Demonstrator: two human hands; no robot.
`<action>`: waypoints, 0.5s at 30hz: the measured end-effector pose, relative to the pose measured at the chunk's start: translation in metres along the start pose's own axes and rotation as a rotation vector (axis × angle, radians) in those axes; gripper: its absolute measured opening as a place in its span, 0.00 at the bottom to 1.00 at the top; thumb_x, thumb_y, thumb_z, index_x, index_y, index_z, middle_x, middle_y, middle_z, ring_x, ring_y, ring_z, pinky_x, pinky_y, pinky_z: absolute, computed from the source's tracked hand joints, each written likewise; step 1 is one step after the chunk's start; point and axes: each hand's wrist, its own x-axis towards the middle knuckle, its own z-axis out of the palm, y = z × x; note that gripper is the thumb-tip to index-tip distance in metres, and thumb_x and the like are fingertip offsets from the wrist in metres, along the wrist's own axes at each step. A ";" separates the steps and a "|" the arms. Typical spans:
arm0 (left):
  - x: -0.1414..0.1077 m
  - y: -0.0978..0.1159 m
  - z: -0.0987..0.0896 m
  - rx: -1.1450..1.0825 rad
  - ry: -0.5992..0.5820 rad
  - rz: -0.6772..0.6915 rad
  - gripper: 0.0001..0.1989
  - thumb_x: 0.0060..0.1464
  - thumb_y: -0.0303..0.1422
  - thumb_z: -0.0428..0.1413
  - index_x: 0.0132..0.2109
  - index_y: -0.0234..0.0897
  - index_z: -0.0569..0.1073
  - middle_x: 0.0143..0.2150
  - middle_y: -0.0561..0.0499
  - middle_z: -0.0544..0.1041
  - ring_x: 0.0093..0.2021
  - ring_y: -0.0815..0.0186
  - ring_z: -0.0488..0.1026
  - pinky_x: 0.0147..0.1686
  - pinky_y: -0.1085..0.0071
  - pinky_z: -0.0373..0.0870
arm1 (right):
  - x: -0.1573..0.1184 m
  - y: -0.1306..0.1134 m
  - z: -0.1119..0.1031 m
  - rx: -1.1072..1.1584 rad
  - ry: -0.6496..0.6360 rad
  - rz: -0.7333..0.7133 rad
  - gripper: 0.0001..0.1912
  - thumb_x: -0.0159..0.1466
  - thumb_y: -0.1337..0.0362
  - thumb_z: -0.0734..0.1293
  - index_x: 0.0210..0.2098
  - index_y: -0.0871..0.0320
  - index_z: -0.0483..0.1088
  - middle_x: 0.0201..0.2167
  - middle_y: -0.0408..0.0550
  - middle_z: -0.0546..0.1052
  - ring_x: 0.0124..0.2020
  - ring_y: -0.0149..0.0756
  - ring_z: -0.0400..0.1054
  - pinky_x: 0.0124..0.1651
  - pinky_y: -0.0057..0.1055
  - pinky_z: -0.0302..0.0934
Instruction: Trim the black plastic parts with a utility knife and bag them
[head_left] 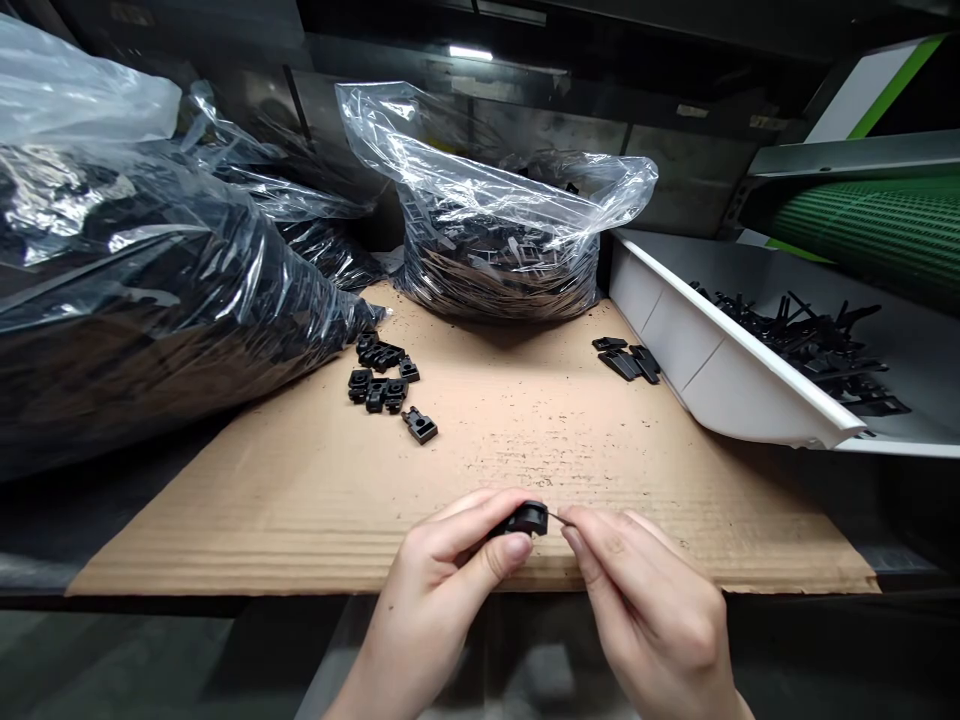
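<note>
My left hand point(442, 580) pinches a small black plastic part point(531, 517) between thumb and fingers, just above the cardboard's near edge. From the right, my right hand point(652, 590) closes on a thin, dark, blade-like strip point(556, 517) whose tip meets or nearly meets the part's right end. Most of that strip is hidden by my fingertips. Farther up on the left lies a loose group of black plastic clips point(377, 390), with a single black clip point(420, 425) slightly apart. A few flat black pieces point(626, 360) rest toward the right.
A cardboard sheet point(300, 500) covers the work surface, with dark crumbs scattered over it. Clear bags of black parts stand at the left point(150, 300) and at the back point(502, 250). On the right, a white bin point(720, 350) holds long black pieces point(817, 340), below a green mesh roll point(870, 225).
</note>
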 end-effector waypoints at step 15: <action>0.000 0.002 -0.009 -0.027 -0.153 0.129 0.11 0.51 0.24 0.56 0.35 0.45 0.77 0.36 0.57 0.76 0.39 0.69 0.72 0.40 0.81 0.66 | 0.022 -0.006 -0.017 0.576 -0.489 0.581 0.14 0.62 0.65 0.58 0.22 0.60 0.68 0.17 0.39 0.64 0.17 0.24 0.53 0.18 0.22 0.47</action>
